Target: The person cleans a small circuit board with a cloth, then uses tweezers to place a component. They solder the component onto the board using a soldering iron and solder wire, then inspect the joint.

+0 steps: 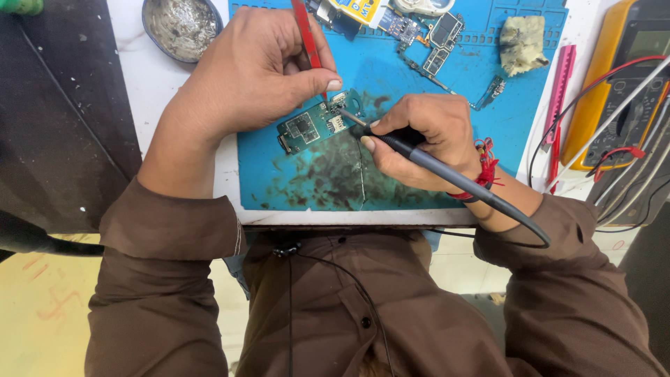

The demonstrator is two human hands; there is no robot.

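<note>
Brown sleeves nearest cam; soldering iron is gripped by right hand, red tweezers pinched by left hand, over small green board on blue mat: pads could be bridged/lifted if tip slips.

Green circuit board flat (probably) on blue mat.
</note>
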